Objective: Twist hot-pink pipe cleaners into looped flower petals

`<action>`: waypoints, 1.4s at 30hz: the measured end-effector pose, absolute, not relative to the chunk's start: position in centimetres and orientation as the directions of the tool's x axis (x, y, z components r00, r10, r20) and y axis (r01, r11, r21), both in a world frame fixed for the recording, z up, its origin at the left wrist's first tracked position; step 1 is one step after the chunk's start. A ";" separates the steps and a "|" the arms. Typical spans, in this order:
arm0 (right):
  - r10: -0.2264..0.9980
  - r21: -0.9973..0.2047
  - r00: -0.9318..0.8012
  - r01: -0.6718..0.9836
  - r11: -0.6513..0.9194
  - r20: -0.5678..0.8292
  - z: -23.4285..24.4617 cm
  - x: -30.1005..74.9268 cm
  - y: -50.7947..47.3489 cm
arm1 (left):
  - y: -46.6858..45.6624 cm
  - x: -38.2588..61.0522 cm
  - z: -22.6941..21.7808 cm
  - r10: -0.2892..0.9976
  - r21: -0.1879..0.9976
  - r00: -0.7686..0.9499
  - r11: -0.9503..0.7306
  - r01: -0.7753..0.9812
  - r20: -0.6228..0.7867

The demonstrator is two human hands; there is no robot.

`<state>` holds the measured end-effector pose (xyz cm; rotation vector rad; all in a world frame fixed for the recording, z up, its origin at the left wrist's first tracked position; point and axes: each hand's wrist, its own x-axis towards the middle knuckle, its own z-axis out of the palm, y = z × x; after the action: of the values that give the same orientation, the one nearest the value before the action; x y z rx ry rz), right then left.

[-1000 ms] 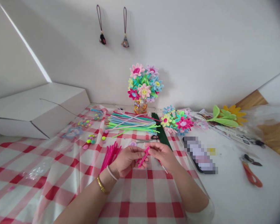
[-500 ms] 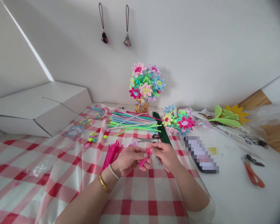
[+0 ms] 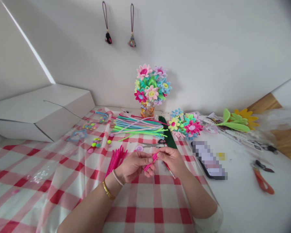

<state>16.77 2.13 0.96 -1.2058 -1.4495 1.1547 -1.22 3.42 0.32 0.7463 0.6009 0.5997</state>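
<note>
Between my two hands, above the checked tablecloth (image 3: pixel 135 202), is a bent pink pipe cleaner (image 3: pixel 149 165). My left hand (image 3: pixel 135 165) has it between thumb and fingers, the other fingers curled beneath. My right hand (image 3: pixel 172 160) pinches its upper end. A thin red stick-like tool (image 3: pixel 169 170) lies beside or under the right hand; part of it is hidden. Left of my hands rests a bundle of pink pipe cleaners (image 3: pixel 115 160). Just beyond are scissors (image 3: pixel 152 145) and a small lilac disc (image 3: pixel 139 148).
Multicoloured pipe cleaners (image 3: pixel 138 126) lie farther back, with dark green stems (image 3: pixel 168 136) beside them. A jar of fuzzy flowers (image 3: pixel 147 110) stands by the wall. At right are more flowers (image 3: pixel 188 124), a phone (image 3: pixel 210 161) and orange-handled pliers (image 3: pixel 263 179). A white box (image 3: pixel 63 110) sits left.
The pink pipe cleaner has tilted a little between my fingers, and my left fingers have curled in slightly. More of the red tool shows beside my right hand.
</note>
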 end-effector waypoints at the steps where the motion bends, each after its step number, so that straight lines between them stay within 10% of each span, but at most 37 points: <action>1: 0.990 -0.983 -0.118 0.156 0.100 0.082 0.9 16.7 2.1 | 3.4 -1.2 0.3 0.678 0.756 0.683 0.590 -0.284 -0.273; 24: 0.969 -0.945 -0.101 0.220 0.241 0.224 0.8 17.4 2.3 | 3.4 -1.4 0.4 0.710 0.785 0.635 0.565 -0.254 -0.305; 33: 0.718 -0.592 -0.201 0.444 0.673 0.666 -0.1 17.5 2.4 | 3.7 -1.6 0.3 0.707 0.758 0.631 0.590 -0.279 -0.318; 42: 0.672 -0.490 -0.244 0.520 0.699 0.699 -0.2 17.3 2.6 | 3.6 -1.6 0.5 0.702 0.767 0.632 0.588 -0.256 -0.327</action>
<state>17.32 2.57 -0.24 -0.9250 -1.9119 0.1906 -1.63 3.62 0.46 0.7441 0.6741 0.6102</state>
